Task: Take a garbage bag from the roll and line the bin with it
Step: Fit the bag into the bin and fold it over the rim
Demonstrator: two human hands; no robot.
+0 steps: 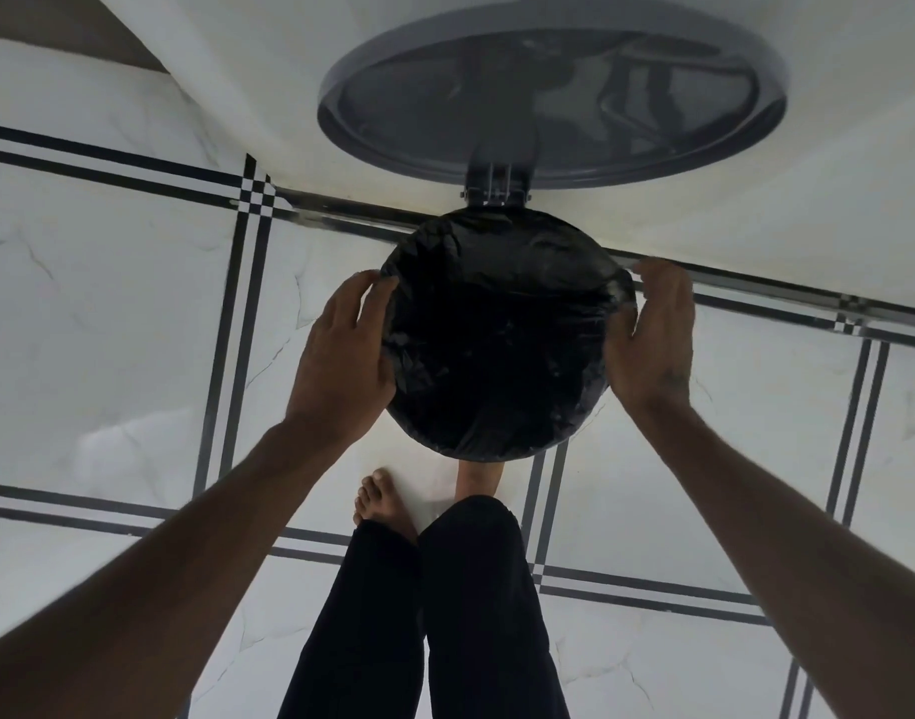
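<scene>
- The bin (502, 448) stands on the tiled floor (107, 313) between the 2 hands, seen from straight above, so only its round mouth and a little of its outer side show.
- A black garbage bag (496, 345) lines the bin: the crinkled plastic fills the opening and is folded over the rim all the way round.
- The left hand (341, 355) is at the bin's left side, fingers curled onto the bag's folded edge, with the thumb against the plastic; it holds the bag at the rim.
- The right hand (652, 339) is at the opposite side, fingers bent over a stretched, shiny bit of bag at the rim, gripping it.
- Beyond both hands, the grey round lid (548, 106) stands open on its hinge (494, 192), leaning against the white wall (211, 70).
- Below the hands, nearer the person, 2 legs in dark trousers (445, 614) show; 1 bare foot (382, 505) rests on the floor just short of the bin, and the other foot (476, 480) is partly hidden under the bin's near edge.
- The roll is out of view.
</scene>
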